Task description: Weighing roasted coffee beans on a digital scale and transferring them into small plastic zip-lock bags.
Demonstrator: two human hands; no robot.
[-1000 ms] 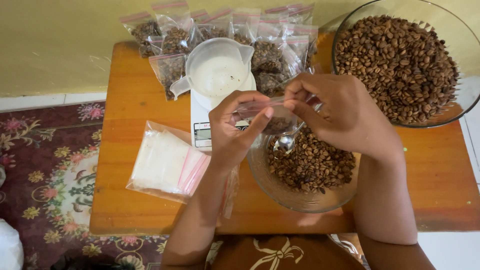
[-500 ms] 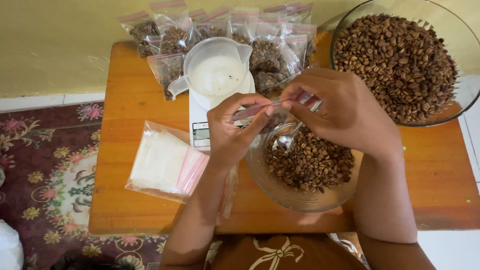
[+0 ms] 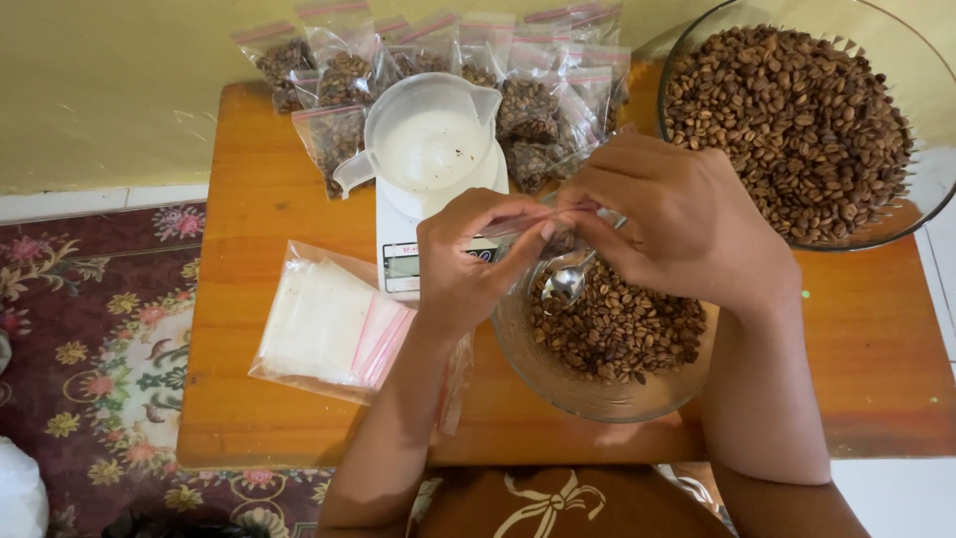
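Hardly shifted, both hands (image 3: 588, 234) pinch a bag strip (image 3: 528, 223) lying left-right.

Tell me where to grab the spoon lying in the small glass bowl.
Take the spoon by its handle, coming from above and the far side: its bowl end rests on the coffee beans while the handle slants up toward the small glass bowl's far rim, partly hidden under the right hand.

Both forearms rise from the bottom edge and bend toward each other, meeting just above the small glass bowl (image 3: 597, 384). The left hand (image 3: 468, 264) sits at the bowl's left rim, knuckles up, thumb and forefinger pinched together. The right hand (image 3: 687, 219) arches over the bowl's far rim, back of the hand up, its fingertips (image 3: 573, 211) pinched, touching those of the left.
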